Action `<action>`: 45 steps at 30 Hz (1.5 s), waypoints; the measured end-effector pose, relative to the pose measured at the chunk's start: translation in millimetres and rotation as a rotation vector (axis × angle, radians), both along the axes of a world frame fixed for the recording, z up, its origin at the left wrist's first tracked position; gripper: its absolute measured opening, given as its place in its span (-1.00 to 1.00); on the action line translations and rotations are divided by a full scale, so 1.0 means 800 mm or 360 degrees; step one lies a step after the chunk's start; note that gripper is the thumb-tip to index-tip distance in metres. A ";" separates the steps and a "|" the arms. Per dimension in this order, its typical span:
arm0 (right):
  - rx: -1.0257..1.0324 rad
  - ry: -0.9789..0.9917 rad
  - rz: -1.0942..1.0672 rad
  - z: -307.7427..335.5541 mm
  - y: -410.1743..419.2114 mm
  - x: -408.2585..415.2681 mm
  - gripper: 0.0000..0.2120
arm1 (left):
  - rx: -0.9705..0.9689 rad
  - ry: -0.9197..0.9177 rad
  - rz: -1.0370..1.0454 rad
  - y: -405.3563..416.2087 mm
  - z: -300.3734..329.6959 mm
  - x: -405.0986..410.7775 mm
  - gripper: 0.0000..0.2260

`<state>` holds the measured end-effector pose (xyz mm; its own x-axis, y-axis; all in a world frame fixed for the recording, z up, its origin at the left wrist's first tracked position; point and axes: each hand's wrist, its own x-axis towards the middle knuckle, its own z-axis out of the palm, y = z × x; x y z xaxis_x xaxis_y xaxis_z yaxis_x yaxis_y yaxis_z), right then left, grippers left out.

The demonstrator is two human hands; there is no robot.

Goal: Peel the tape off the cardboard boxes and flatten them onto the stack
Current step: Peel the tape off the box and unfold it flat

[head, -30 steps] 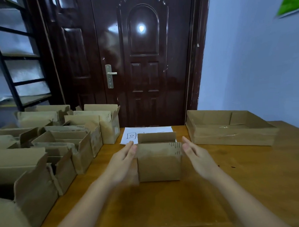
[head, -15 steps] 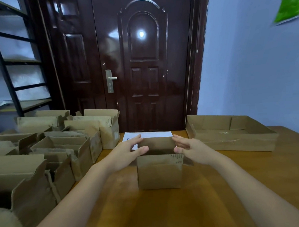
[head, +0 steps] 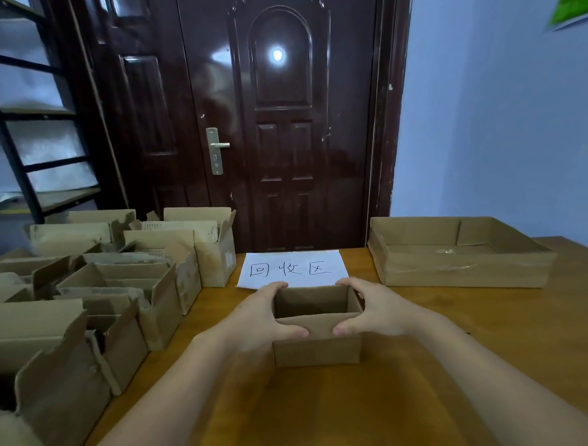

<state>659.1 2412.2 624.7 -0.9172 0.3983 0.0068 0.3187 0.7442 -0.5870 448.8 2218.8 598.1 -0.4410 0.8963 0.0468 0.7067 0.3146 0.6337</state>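
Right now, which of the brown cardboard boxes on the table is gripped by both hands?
The small open brown cardboard box at centre, before the white paper sign; left hand and right hand clasp its sides. The others sit untouched.

A small brown cardboard box point(head: 317, 351) stood upright and open-topped on the bench, near the front edge of the scene — more brown cardboard boxes point(head: 120, 291), flaps raised, crowded together at the left.
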 end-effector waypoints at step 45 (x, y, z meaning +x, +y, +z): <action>-0.0255 0.0981 -0.0454 -0.023 -0.076 0.030 -0.58 | 0.0647 -0.0149 0.0188 -0.056 0.010 0.052 -0.32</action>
